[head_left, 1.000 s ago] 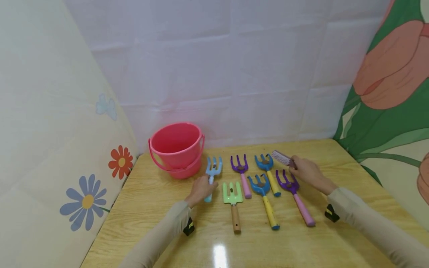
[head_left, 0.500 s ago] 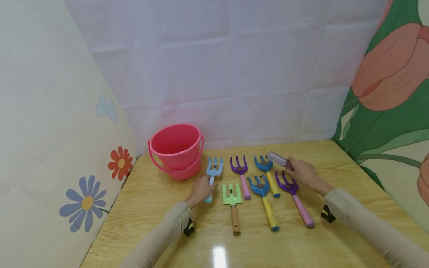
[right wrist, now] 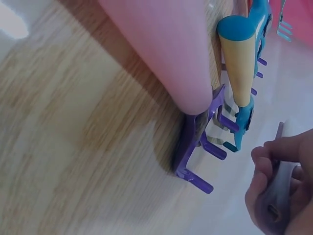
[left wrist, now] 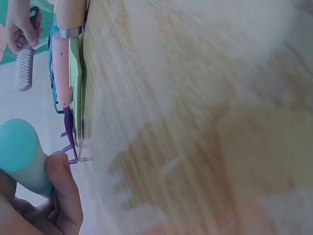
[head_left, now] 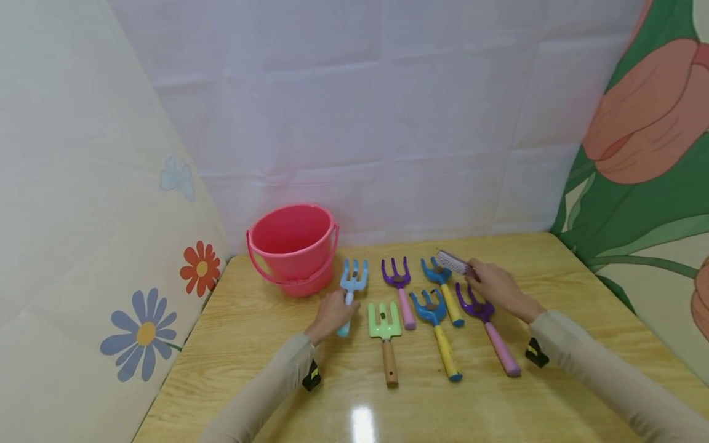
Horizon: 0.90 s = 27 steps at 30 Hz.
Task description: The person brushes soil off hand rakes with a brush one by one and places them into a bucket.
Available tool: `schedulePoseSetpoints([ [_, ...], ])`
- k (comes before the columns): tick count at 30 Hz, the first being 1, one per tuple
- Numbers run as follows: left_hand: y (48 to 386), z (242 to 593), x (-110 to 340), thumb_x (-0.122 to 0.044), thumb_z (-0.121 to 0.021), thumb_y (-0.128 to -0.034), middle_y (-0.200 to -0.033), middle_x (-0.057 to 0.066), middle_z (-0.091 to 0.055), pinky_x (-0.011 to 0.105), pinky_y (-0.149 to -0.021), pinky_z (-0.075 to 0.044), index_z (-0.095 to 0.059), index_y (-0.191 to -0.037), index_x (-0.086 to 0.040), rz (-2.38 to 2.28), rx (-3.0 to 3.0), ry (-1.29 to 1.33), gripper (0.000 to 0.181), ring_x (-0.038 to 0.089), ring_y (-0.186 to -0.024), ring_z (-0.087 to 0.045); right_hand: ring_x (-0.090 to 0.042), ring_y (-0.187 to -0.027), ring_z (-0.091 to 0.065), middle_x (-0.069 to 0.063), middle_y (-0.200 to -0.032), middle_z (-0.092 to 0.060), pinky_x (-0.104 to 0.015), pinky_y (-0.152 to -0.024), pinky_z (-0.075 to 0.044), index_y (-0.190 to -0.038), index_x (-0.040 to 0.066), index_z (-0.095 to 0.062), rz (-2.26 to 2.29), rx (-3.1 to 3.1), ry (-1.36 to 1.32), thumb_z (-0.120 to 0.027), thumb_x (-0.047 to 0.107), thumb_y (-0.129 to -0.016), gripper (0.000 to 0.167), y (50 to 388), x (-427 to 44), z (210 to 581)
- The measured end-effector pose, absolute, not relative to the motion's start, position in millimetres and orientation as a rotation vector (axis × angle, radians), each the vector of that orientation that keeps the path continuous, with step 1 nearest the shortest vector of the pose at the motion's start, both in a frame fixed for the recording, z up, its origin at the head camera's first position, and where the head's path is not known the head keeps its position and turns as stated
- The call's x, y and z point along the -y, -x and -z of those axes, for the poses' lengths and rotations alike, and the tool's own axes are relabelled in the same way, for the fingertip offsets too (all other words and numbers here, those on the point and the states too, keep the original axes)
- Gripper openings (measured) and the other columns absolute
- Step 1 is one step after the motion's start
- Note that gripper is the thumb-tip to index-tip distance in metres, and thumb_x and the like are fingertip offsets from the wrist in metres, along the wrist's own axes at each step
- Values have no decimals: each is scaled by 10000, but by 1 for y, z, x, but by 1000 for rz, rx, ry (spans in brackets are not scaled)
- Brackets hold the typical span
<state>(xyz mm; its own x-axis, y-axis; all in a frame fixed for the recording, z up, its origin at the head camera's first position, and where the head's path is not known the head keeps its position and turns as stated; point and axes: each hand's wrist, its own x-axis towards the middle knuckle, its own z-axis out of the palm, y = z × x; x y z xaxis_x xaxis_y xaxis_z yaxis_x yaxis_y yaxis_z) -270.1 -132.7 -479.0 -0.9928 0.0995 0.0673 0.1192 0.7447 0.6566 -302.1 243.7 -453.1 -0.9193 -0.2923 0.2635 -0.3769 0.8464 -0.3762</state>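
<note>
My left hand (head_left: 330,317) holds the handle of a light blue hand fork (head_left: 354,280), tines facing away; in the left wrist view its turquoise handle end (left wrist: 18,147) shows beside the thumb. My right hand (head_left: 495,286) grips a small mauve brush (head_left: 452,263) with pale bristles. The brush head hangs over the far blue fork (head_left: 437,271), which has a yellow handle; I cannot tell whether they touch. In the right wrist view, fingers (right wrist: 259,191) curl round the brush handle (right wrist: 276,200). Below lies a purple fork (head_left: 477,307) with a pink handle.
Between the hands lie a green fork (head_left: 384,320) with a wooden handle, another purple fork (head_left: 396,280) and a nearer blue fork (head_left: 429,307). Several fork heads bear brown patches. A pink bucket (head_left: 293,255) stands back left, before the white cloth wall (head_left: 382,123).
My right hand has moved left with the brush, bringing its head from right of the far blue fork to above it. The left hand and light blue fork have stayed put.
</note>
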Motion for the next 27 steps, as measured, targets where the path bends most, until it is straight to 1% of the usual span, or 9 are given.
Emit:
schedulePoseSetpoints([
  [4,270,479,133,-198,-671,-912,-692,36,-539,271,-481,-422,-582,-872,-37,1114,2896,200,188,133,-549,-508,-165,-573,-513,-84,-759,-609,-326,-490,-420,-1038,-71,-581,-628,2790,-552,-627,50,-935,165,302,-240,451],
  [9,272,481,133,-201,-668,-914,-679,17,-528,261,-476,-419,-578,-854,-56,1106,2894,215,180,119,-538,-500,-189,-619,-554,-124,-801,-648,-380,-542,-463,-1041,-68,-599,-614,2747,-604,-603,19,-942,132,303,-234,449],
  [16,270,477,134,-182,-660,-889,-679,26,-532,274,-469,-428,-567,-839,-58,1154,2880,218,163,129,-531,-503,-184,-611,-540,-183,-860,-667,-377,-551,-463,-1079,-69,-599,-627,2718,-658,-568,6,-960,143,308,-226,450],
  [21,270,477,134,-188,-660,-894,-690,29,-537,271,-473,-432,-570,-850,-60,1162,2893,204,162,130,-541,-507,-172,-602,-534,-177,-849,-666,-364,-537,-455,-1100,-92,-590,-630,2706,-673,-568,0,-960,169,309,-223,451],
  [27,270,478,133,-197,-654,-890,-695,31,-549,270,-472,-442,-574,-862,-62,1187,2896,204,159,130,-537,-514,-190,-629,-541,-149,-823,-655,-393,-565,-465,-1088,-115,-599,-627,2700,-676,-567,-14,-945,178,310,-218,452],
])
